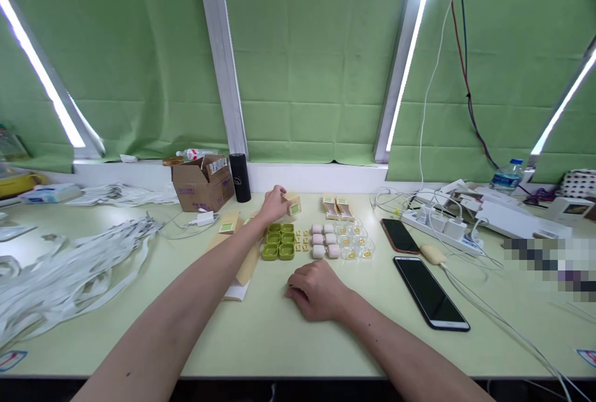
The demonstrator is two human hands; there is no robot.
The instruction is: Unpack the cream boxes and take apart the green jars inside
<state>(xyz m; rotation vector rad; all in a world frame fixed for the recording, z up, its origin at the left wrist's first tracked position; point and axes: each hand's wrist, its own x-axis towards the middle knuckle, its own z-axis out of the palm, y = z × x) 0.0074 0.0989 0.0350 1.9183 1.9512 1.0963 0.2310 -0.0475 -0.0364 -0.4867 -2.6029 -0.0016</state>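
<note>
My left hand reaches to the far middle of the table, its fingers closed on a small kraft paper box with a green-and-white label. My right hand rests loosely curled on the tabletop, with nothing visible in it. Between the hands stand several olive-green square cups. Beside them lie tiny yellowish pieces, then pink and white rounded pieces, then clear plastic cups with yellow centres. Two opened kraft boxes sit behind these. Flat kraft packaging lies partly under my left forearm.
To the right are two phones, a power strip and tangled cables. A cardboard box and black cylinder stand at the back left. White straps cover the left side.
</note>
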